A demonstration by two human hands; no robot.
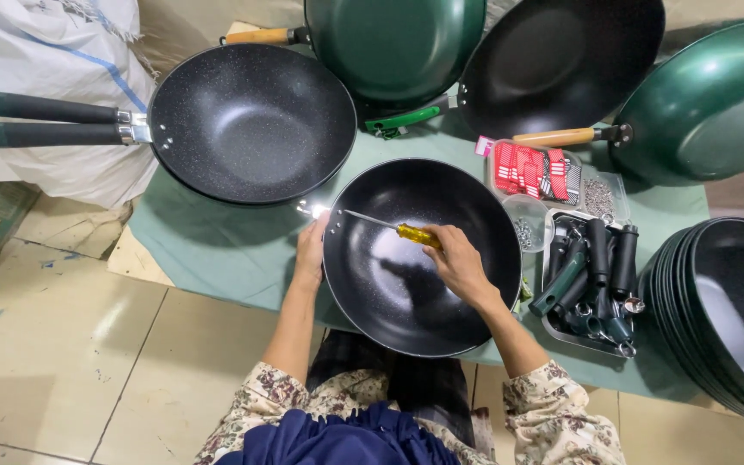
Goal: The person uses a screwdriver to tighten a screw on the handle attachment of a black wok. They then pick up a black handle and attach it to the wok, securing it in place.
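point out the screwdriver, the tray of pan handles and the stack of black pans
screwdriver (pixel 416 234), head view, on its yellow handle
tray of pan handles (pixel 553 325), head view, on the tray's metal rim
stack of black pans (pixel 738 310), head view, on the top pan's inner wall

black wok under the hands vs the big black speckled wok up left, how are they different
The handleless black wok in front of the person has no handle; the large black speckled wok with two dark handles shows dark handles sticking out left. The first is steadied by the left hand while the right hand works a yellow-handled screwdriver inside it; the second lies untouched. The second looks wider. Both have dark nonstick interiors and rest on the green cloth.
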